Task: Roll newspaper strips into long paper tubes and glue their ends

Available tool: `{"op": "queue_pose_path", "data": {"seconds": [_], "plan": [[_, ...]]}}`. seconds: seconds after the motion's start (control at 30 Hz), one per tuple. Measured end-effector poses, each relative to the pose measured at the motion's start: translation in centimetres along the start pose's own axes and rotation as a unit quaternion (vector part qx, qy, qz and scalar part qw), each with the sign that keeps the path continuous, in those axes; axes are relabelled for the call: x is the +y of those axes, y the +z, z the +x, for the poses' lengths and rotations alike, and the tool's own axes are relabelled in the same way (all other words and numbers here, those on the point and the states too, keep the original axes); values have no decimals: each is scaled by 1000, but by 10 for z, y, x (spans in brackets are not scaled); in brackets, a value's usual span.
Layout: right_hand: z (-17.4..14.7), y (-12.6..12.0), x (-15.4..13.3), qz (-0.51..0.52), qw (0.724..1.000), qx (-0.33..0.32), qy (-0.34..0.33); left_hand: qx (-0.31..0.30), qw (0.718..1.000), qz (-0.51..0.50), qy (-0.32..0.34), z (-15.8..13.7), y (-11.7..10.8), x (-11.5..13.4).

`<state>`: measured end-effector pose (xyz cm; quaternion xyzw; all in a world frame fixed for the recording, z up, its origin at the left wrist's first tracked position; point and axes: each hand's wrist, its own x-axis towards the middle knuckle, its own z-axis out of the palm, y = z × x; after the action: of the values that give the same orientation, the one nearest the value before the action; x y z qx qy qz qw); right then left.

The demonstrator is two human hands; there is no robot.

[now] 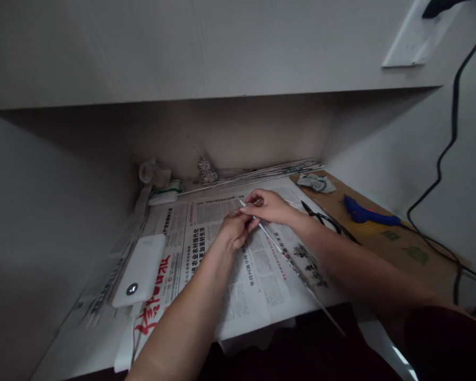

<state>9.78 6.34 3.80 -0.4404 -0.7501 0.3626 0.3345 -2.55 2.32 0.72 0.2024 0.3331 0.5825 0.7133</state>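
Note:
A long thin rolled-paper stick (280, 247) slants over the newspaper (218, 307), its lower end reaching past the front edge toward my body. My left hand (237, 228) has its fingers closed around the stick close to its upper end. Just above and to the right, my right hand (270, 206) pinches the same end, with thumb and fingertips meeting near the left fingers. The white tip of the stick pokes out beyond both hands. Part of the grip is hidden behind the fingers.
Black-handled scissors (327, 219) and a blue glue gun (368, 213) lie at the right, the latter on cardboard (384, 254). A white power bank (140, 270) is at left. Paper sticks (269, 173) lie along the back. A shelf front (222, 53) overhangs; a black cable (436, 174) hangs right.

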Motion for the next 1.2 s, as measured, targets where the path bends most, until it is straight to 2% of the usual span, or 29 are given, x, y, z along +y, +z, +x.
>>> {"op": "queue_pose_path", "data": {"seconds": [0.13, 0.3, 0.37, 0.53, 0.63, 0.77, 0.87, 1.03, 1.2], "plan": [[1, 8, 12, 41, 999, -16, 23, 9, 999, 35, -2, -1, 0, -3], [-3, 5, 21, 167, 983, -43, 64, 4, 998, 65, -19, -2, 0, -8], [-2, 4, 23, 184, 980, -43, 67, 4, 997, 68, -22, -2, -1, -10], [0, 5, 29, 97, 995, 6, 21, 15, 998, 59, -19, 0, -1, -13], [0, 6, 30, 73, 996, 12, 39, 28, 998, 49, -10, 0, -1, -14], [-1, 4, 23, 191, 974, -22, 119, 17, 999, 42, -8, -1, 0, -15], [-2, 2, 16, 258, 953, -31, 156, 9, 999, 36, -8, -1, 0, -13], [-2, 0, 14, 289, 940, -24, 178, -14, 999, 35, -3, -4, 3, -12], [-4, 0, 11, 302, 931, -38, 201, 10, 999, 50, 2, -6, 6, -14]]}}
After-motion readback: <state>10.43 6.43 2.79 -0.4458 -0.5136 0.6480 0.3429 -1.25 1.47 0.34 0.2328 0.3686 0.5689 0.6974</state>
